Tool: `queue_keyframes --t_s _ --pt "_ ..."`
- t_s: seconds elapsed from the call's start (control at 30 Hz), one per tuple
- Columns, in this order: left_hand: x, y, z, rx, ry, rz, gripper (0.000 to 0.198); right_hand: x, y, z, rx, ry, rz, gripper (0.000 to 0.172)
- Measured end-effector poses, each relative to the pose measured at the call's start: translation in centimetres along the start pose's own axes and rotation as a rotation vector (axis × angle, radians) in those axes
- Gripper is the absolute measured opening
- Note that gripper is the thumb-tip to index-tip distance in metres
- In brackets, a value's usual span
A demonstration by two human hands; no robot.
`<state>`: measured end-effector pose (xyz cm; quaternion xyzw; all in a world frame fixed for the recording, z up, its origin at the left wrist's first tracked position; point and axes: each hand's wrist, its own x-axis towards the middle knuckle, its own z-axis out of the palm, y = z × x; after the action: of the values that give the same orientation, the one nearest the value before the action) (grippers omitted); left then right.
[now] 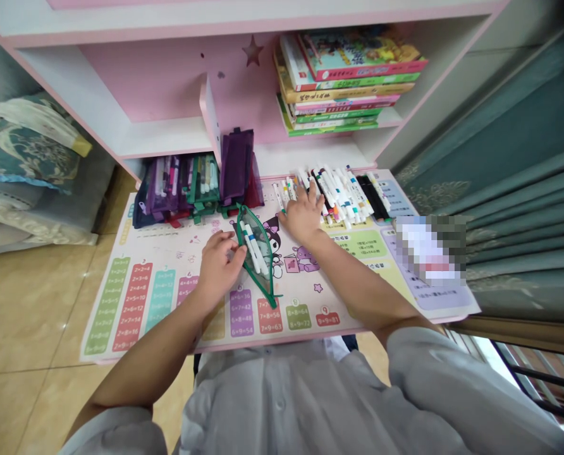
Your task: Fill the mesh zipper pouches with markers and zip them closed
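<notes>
A green-edged mesh pencil pouch [267, 243] lies unzipped on the desk, with a few white markers [255, 249] inside it. My left hand [221, 260] is at the pouch's left side, its fingers closed on the edge. Farther back, my right hand [305, 213] rests at the left end of a heap of white markers [341, 193]. Its fingers are apart and touch the markers; whether any marker is under the fingertips is hidden. Beside the heap's right end lie black markers [374, 197].
Filled mesh pouches, purple [163, 183] and green [203, 180], stand at the back left by an upright purple pouch [236, 164]. Stacked books [348, 82] fill the right shelf above. A blurred-out object [429, 249] sits at the desk's right edge, near the curtain [514, 189].
</notes>
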<state>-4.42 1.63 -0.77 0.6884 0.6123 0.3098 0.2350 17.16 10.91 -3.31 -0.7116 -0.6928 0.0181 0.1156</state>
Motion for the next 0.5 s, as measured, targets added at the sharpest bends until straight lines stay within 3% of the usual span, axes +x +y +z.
queue_keyframes --t_s 0.23,0.43,0.5 --pt "0.1 -0.1 0.0 -0.004 0.004 0.005 0.022 0.1 0.1 -0.3 0.045 -0.001 -0.03 0.028" --pt "0.1 -0.2 0.0 -0.003 0.001 0.013 0.023 -2.1 -1.6 -4.5 0.196 0.113 -0.096 0.012" --pt "0.1 -0.2 0.0 -0.005 0.004 0.011 0.024 -3.5 -2.4 -6.0 0.271 0.117 -0.159 0.014"
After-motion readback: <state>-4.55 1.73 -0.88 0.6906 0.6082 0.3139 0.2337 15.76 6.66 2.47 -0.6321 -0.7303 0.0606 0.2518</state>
